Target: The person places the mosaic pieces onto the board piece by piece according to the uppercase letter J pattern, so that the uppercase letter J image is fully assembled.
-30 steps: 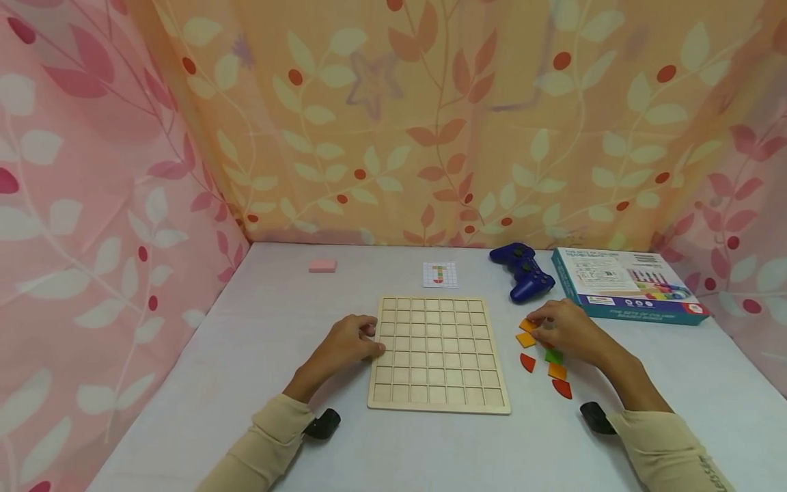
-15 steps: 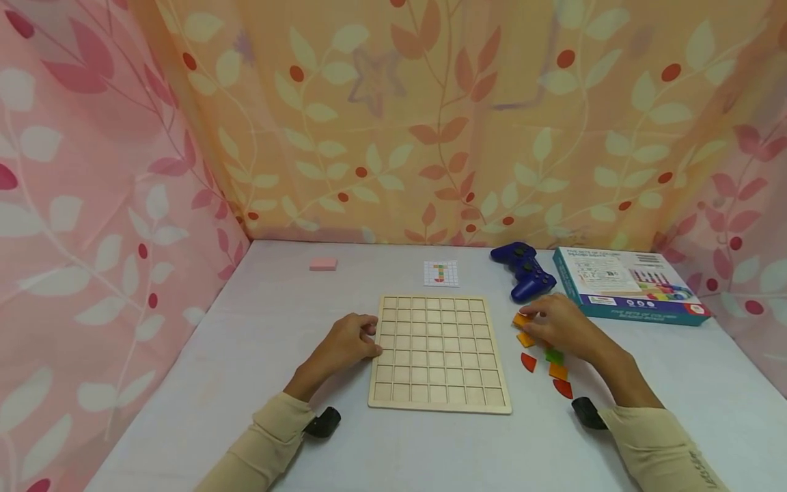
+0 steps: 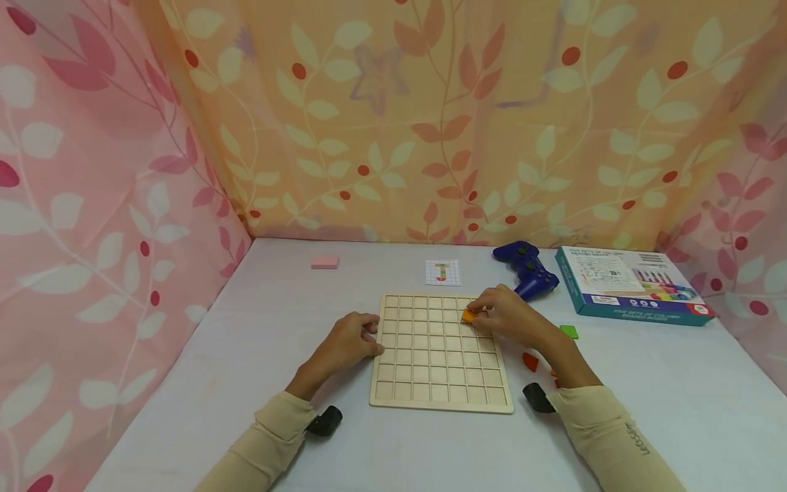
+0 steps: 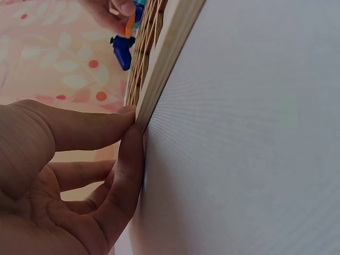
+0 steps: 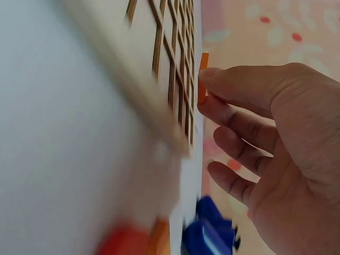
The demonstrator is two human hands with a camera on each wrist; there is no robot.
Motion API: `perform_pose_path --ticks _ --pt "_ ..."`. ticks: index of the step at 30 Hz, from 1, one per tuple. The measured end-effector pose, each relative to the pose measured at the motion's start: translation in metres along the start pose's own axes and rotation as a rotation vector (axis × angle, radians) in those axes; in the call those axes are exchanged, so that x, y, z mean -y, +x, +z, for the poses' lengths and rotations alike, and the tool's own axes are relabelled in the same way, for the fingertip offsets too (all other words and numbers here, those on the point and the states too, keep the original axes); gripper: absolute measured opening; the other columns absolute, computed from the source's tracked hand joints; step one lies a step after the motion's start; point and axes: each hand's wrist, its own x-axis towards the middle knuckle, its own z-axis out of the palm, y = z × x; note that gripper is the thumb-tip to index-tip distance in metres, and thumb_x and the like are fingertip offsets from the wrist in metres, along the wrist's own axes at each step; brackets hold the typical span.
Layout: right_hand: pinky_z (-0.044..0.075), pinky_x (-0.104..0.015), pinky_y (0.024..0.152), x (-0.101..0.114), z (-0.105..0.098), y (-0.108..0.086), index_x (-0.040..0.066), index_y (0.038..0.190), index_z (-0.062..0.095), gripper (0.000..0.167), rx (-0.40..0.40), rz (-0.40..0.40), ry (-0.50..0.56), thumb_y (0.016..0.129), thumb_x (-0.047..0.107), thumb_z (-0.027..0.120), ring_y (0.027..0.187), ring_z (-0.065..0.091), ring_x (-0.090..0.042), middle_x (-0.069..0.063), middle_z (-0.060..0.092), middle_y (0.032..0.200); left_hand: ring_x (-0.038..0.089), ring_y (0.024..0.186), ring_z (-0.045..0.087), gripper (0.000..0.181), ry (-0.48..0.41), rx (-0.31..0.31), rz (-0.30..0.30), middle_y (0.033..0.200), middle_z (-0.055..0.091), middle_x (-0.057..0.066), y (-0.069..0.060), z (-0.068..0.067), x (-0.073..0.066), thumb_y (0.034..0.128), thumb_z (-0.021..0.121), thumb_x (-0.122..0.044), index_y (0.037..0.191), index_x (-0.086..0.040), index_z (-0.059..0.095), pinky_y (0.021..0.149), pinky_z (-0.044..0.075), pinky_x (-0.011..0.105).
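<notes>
A wooden grid board [image 3: 427,374] lies flat in the middle of the white table. My left hand [image 3: 344,342] holds its left edge; in the left wrist view the thumb and index finger pinch that edge [image 4: 169,56]. Over the board's upper right squares, my right hand [image 3: 513,318] pinches an orange square tile [image 3: 468,316] between thumb and index finger. The right wrist view shows this tile [image 5: 203,79] on edge, and its other fingers curve loosely. Right of the board are a red quarter-round tile [image 3: 530,362] and a green tile [image 3: 568,331]; the right forearm partly hides other tiles.
Behind the board lies a small pattern card [image 3: 443,272] with a coloured shape on a grid. A blue game controller [image 3: 527,270] and a flat game box [image 3: 633,285] sit at the back right. A pink block [image 3: 324,263] is at the back left. Patterned curtains [image 3: 393,137] enclose the table.
My right hand has picked up an orange tile from the loose tiles and carried it left over the board. The left hand stays at the board's left edge.
</notes>
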Motion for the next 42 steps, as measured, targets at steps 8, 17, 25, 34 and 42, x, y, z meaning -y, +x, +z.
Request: perform_pose_path --ticks 8,17,25,34,42 --pt "0.042 -0.035 0.083 0.017 0.022 0.03 0.002 0.114 0.082 0.026 -0.005 -0.17 -0.031 0.09 0.011 0.078 0.094 0.055 -0.022 -0.006 0.077 0.105 0.017 0.093 0.067 0.061 0.002 -0.005 0.008 0.113 0.065 0.011 -0.001 0.001 0.001 0.0843 0.085 -0.001 0.14 0.01 0.062 0.081 0.057 0.034" --pt "0.046 -0.046 0.096 0.033 0.035 0.051 0.001 0.113 0.082 0.024 0.012 -0.255 -0.048 0.09 0.006 0.077 0.101 0.062 -0.027 -0.008 0.078 0.105 0.017 0.094 0.067 0.061 0.002 -0.004 0.004 0.114 0.065 0.012 -0.002 0.001 0.0 0.0846 0.084 -0.001 0.14 0.01 0.061 0.082 0.057 0.035" --pt "0.042 -0.054 0.112 0.045 0.041 0.063 0.001 0.112 0.082 0.022 0.012 -0.291 -0.104 0.091 0.007 0.08 0.103 0.066 -0.03 -0.01 0.078 0.104 0.016 0.093 0.066 0.061 0.006 -0.005 0.01 0.113 0.065 0.011 -0.001 0.001 0.0 0.0843 0.084 0.0 0.14 0.011 0.061 0.081 0.057 0.034" --pt "0.027 -0.059 0.125 0.047 0.044 0.065 -0.001 0.113 0.081 0.023 0.024 -0.258 -0.099 0.091 0.007 0.08 0.109 0.068 -0.03 -0.01 0.079 0.106 0.016 0.092 0.066 0.062 0.004 -0.006 0.003 0.113 0.065 0.01 -0.001 0.001 -0.001 0.0841 0.084 0.0 0.14 0.011 0.061 0.081 0.056 0.034" --pt "0.05 -0.046 0.097 0.048 0.042 0.061 0.002 0.114 0.082 0.022 0.03 -0.211 -0.063 0.092 0.008 0.079 0.103 0.064 -0.027 -0.008 0.076 0.106 0.016 0.093 0.065 0.061 0.0 -0.008 0.001 0.114 0.065 0.01 -0.002 0.001 -0.001 0.0843 0.084 0.0 0.14 0.01 0.061 0.08 0.055 0.033"
